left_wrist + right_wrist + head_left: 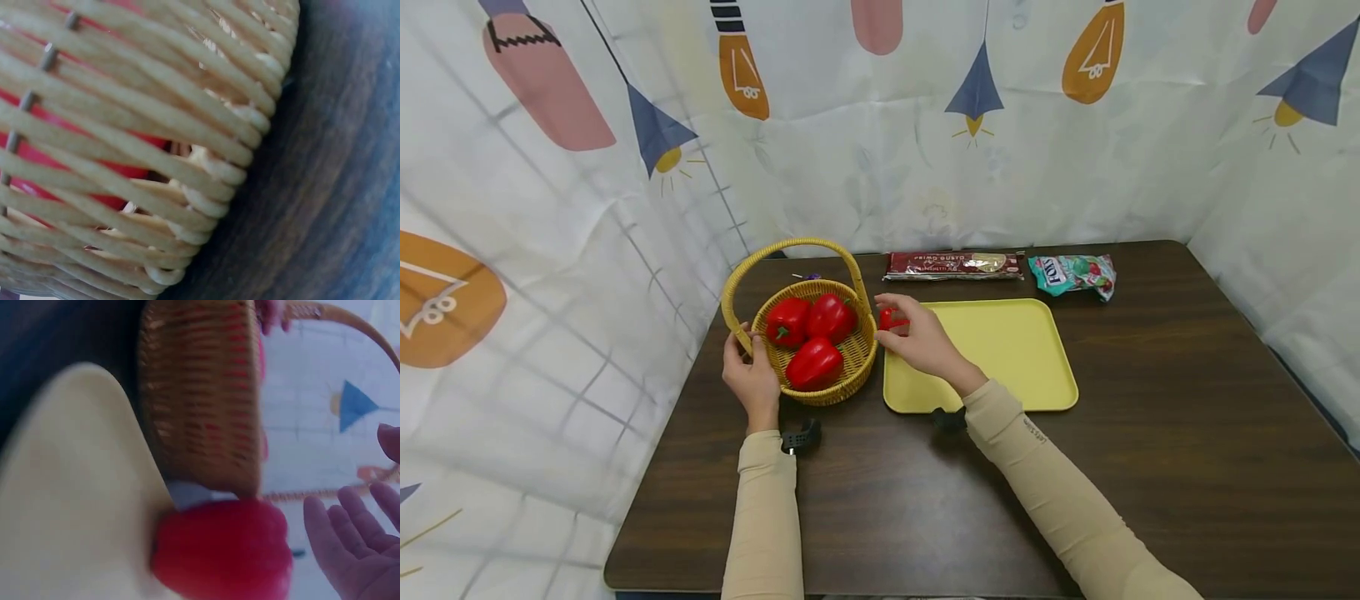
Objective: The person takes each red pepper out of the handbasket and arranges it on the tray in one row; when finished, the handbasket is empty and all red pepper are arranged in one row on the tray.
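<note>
A yellow wicker basket point(853, 379) with a tall arched handle holds three red bell peppers point(815, 364). My left hand point(754, 382) grips it at the left side, where the handle meets the rim. Woven strands of the basket point(119, 119) fill most of the left wrist view, with red showing through the gaps. Another red bell pepper point(222, 550) sits on the left part of the yellow tray point(1000, 350), beside the basket. Close to this pepper, my right hand point(925, 340) is spread with nothing in its grasp; the right wrist view shows its fingers apart from the pepper.
Along the back of the dark wooden table point(880, 500) lie a dark red spaghetti packet point(953, 266) and a teal Fox's bag point(1072, 276). A small purple item point(808, 277) is behind the basket. Patterned white curtains point(887, 167) hang around the table.
</note>
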`<action>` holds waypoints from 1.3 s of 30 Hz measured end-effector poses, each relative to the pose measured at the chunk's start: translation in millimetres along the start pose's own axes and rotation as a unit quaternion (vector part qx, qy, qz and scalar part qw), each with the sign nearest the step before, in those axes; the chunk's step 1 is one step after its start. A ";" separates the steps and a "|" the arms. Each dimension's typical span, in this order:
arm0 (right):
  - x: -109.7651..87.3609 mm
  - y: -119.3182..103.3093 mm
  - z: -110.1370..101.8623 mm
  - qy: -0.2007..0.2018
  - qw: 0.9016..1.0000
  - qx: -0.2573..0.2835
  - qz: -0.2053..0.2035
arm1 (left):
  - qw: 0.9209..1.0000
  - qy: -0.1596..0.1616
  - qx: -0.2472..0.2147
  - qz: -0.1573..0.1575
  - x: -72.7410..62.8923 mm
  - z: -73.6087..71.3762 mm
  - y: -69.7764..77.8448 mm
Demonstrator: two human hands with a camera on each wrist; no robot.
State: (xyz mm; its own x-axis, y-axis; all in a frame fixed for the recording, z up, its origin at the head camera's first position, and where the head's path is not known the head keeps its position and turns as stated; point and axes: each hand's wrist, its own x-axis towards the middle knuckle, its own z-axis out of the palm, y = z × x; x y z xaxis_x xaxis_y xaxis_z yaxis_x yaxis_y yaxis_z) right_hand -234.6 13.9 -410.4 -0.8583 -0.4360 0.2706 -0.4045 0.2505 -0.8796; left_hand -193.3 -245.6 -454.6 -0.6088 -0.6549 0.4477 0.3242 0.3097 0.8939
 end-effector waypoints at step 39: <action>49.6 1.6 76.0 -0.204 0.960 -0.189 0.006 | 1.000 0.004 0.001 -0.001 0.6 1.4 -2.5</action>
State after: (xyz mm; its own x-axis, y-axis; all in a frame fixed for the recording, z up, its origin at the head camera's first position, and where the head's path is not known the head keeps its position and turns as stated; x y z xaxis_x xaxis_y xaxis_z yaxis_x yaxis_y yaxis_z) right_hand -253.9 -73.0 -428.2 -0.6997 -0.7142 0.0174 -0.5474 0.5203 -0.6555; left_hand -195.5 -245.8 -456.5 -0.6043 -0.6606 0.4455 0.3219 0.3090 0.8949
